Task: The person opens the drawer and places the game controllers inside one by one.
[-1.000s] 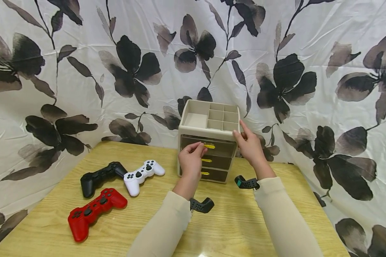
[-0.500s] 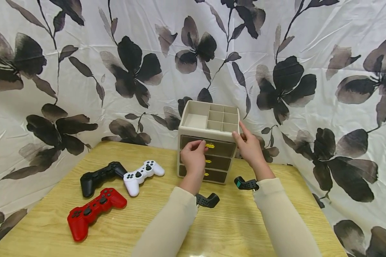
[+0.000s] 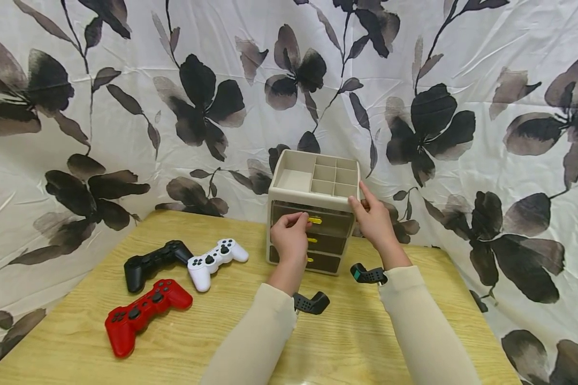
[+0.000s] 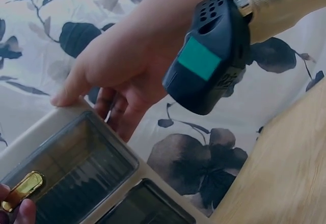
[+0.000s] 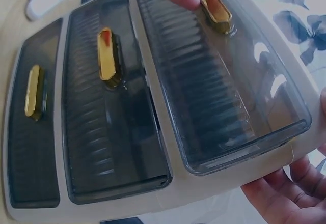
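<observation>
A beige drawer organizer (image 3: 313, 200) is standing upright toward the back of a wooden desk (image 3: 347, 331), its divided top tray facing up. The fingers of a person's left hand (image 3: 291, 238) are pinching the gold handle (image 3: 316, 220) of the top drawer (image 3: 334, 228), while the fingers of the right hand (image 3: 377, 220) are gripping the organizer's upper right corner, thumb pressing the front edge. Two more dark, see-through drawers are sitting below, each bearing a gold handle. To the left, a white controller (image 3: 218, 258) is lying just beside a black controller (image 3: 151, 263), with a red controller (image 3: 146, 314) resting nearer the camera. Behind, a floral cloth (image 3: 250, 27) is hanging.
</observation>
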`<state>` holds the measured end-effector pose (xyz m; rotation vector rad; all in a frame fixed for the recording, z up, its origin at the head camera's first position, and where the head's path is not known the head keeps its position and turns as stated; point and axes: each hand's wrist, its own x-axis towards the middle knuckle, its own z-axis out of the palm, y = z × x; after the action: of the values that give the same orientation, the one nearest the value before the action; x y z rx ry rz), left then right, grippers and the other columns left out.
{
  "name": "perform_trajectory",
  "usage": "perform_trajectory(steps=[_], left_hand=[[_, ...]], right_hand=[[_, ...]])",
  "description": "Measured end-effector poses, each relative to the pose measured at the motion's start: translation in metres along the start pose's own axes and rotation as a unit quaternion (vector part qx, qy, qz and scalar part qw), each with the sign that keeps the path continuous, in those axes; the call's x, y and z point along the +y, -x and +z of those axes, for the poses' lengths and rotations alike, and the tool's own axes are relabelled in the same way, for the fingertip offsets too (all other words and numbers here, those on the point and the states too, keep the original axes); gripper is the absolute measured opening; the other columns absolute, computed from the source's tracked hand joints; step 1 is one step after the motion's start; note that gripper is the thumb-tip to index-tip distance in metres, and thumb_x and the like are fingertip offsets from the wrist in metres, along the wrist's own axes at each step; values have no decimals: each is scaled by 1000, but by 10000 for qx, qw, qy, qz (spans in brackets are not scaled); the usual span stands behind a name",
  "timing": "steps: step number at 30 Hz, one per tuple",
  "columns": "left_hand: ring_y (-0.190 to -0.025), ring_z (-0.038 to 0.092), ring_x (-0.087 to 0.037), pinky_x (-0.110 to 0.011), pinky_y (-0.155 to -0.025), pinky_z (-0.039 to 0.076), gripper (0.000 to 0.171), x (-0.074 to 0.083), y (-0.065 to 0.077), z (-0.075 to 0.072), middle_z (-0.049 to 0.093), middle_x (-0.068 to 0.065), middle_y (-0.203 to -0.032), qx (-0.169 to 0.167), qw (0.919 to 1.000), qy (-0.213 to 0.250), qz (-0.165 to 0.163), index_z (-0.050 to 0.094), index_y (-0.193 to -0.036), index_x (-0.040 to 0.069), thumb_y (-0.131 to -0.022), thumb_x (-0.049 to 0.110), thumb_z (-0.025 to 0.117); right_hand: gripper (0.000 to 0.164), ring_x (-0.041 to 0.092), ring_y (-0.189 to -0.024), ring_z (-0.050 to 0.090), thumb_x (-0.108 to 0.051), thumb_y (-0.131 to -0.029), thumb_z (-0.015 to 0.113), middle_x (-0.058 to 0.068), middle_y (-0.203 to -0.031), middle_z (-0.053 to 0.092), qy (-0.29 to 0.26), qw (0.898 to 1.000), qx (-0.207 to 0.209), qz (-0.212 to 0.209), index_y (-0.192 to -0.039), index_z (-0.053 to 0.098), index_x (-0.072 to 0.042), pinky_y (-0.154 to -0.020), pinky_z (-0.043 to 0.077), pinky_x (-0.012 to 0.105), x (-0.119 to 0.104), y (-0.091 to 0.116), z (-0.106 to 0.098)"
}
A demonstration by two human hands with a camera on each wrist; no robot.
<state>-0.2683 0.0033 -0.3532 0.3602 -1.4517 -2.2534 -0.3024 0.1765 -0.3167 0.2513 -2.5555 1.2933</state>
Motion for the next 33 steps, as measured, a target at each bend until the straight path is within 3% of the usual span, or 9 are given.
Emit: perform_trajectory(steps=[17,25,33], left_hand=[[-72,72,-21,-36,-73,59,8,4,21,-21,69,-8,-84,-22,10000,-68,-10,72,-86,4,-82,9,76],[-72,71,-21,-24,-57,53,10,2,30,-30,70,-9,-82,-23,10000,-16,93,72,-86,2,-82,10,77],[-71,71,-19,-18,-52,47,12,7,38,-36,70,-11,-83,-96,9996,-96,241,73,-88,2,-82,12,77]], right_hand=[[67,20,-79,57,-54,-98,45,13,-106,62,28,10000,16,61,-155,22,-28,-70,47,32,-1,-2,4],[67,23,-84,59,-55,-98,42,14,-113,61,76,9999,-104,62,-155,19,-28,-72,48,33,0,-5,6],[67,22,-83,59,-55,-98,42,15,-114,61,69,9999,-76,9,-155,20,-28,-72,48,31,-2,-7,7]])
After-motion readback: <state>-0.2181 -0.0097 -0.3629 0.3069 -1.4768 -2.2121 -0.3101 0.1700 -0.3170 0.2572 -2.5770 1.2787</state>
